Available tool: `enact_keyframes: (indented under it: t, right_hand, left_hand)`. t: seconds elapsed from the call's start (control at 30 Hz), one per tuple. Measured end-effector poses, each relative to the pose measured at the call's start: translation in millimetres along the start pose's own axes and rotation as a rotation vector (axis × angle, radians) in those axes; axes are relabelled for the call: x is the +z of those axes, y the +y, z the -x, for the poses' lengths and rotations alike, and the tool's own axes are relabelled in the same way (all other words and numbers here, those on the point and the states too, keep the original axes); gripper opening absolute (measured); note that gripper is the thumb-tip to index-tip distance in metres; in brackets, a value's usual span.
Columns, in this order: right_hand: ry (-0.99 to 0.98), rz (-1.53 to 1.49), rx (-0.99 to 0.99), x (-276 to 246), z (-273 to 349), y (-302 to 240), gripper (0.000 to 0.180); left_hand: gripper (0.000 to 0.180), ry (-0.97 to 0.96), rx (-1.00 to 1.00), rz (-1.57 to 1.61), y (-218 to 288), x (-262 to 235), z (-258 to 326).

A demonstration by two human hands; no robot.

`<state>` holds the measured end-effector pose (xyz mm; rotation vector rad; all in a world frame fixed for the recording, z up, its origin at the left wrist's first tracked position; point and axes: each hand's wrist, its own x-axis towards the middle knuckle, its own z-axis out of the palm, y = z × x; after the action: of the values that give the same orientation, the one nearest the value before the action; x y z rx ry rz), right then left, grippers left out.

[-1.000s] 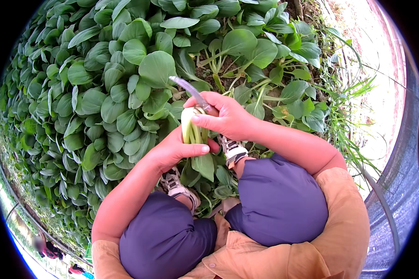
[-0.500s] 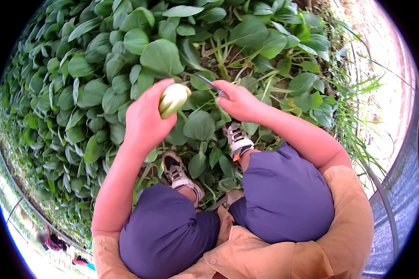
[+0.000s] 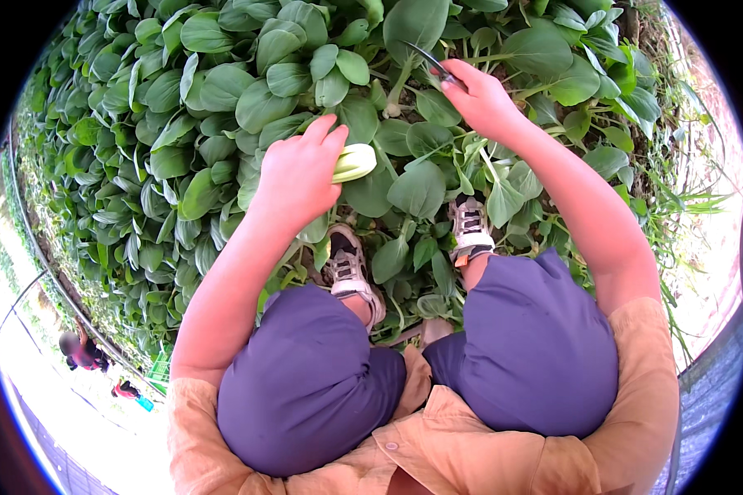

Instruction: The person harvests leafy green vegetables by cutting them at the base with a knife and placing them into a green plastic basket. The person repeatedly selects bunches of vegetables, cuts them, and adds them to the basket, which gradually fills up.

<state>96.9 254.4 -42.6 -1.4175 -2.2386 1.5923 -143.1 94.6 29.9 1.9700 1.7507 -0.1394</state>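
Note:
My left hand (image 3: 299, 172) is closed around a head of bok choy (image 3: 355, 163), its pale green base pointing right and its leaves mostly hidden under the hand. Farther out and to the right, my right hand (image 3: 485, 101) grips a small knife (image 3: 428, 60) with a narrow, dark, slightly curved blade. The blade's tip lies against a large green leaf (image 3: 418, 26), whose pale stem runs down to a stub near the soil. Whether the blade touches that leaf, I cannot tell.
Dense bok choy plants (image 3: 165, 124) fill the bed on the left and ahead. My shoes (image 3: 351, 268) stand among low plants. Grass (image 3: 677, 198) and a bright path edge the bed on the right. People (image 3: 87, 355) and a green crate (image 3: 160, 370) are far off at lower left.
My right hand has moved away from the bok choy, farther out with the knife. My left hand has turned, so the bok choy's base points right. The whole view has shifted slightly.

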Motion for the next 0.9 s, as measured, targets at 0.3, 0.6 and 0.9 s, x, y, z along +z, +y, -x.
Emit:
enact_keyframes:
  t: [0.3,0.6,0.9]
  right_hand:
    - [-0.107,-0.108,-0.057,25.3,23.0,-6.5,0.027]
    - [-0.258,0.205,-0.401,29.5,12.1,-6.9,0.026]
    - [0.205,-0.340,0.026,28.0,24.3,30.2,0.023]
  left_hand:
    - [0.057,0.053,0.123,-0.111,13.5,-15.6,-48.7]
    - [0.038,-0.014,-0.176,-0.132,-33.2,-9.6,-36.0]
    - [0.046,0.036,-0.096,0.140,-25.0,-31.0,-30.7]
